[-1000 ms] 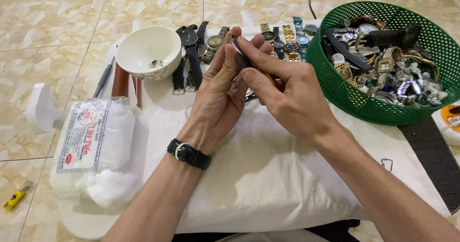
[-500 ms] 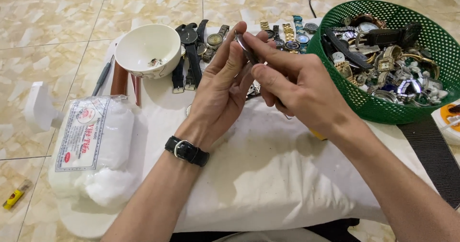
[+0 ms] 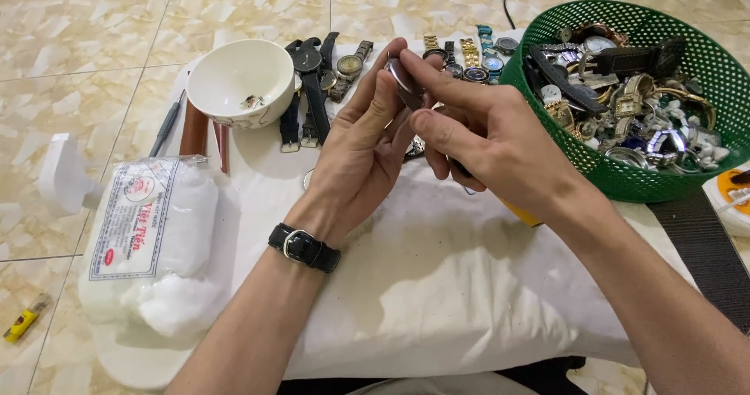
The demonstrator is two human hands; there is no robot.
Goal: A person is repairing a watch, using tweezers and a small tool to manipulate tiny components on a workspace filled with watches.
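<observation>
My left hand (image 3: 361,154) and my right hand (image 3: 486,139) meet above a white cloth (image 3: 437,285). Between the fingertips of both sits a small round metal watch case (image 3: 400,76), held on edge. The left hand's fingers press it from the left; the right thumb and forefinger pinch it from the right. A black wristwatch (image 3: 305,247) is strapped on my left wrist. A dark tool handle pokes out under the right palm, and a yellow part shows below that wrist; most of it is hidden.
A white bowl (image 3: 223,104) with small parts stands at the back left. Several watches (image 3: 332,71) lie in a row behind my hands. A green mesh basket (image 3: 707,67) full of watches is at the right. A bag of cotton wool (image 3: 152,239) lies at the left, tools (image 3: 191,129) beside it.
Both hands have stayed together on the watch case, and the right fingers have shifted slightly on it.
</observation>
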